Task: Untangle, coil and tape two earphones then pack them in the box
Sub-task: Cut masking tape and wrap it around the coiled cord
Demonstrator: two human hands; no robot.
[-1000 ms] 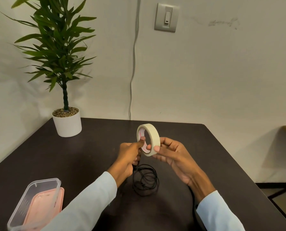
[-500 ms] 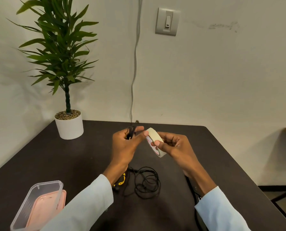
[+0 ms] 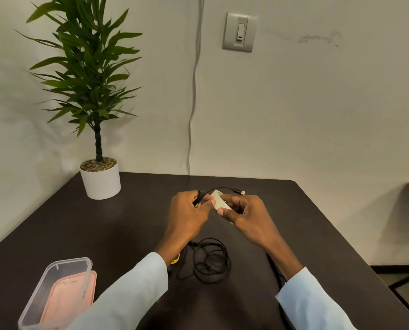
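My left hand (image 3: 186, 213) pinches one thin black coiled earphone (image 3: 199, 197); my right hand (image 3: 244, 211) grips one cream paper tape roll (image 3: 219, 202). A second looped black earphone (image 3: 210, 262) lies on the dark matte tabletop (image 3: 103, 229).

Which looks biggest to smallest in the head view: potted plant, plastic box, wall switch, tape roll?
1. potted plant
2. plastic box, though it sits nearest the camera
3. wall switch
4. tape roll, partly hidden by the right hand

left hand (image 3: 186, 214) fisted, right hand (image 3: 247, 211) pinching, thumbs seemingly touching.
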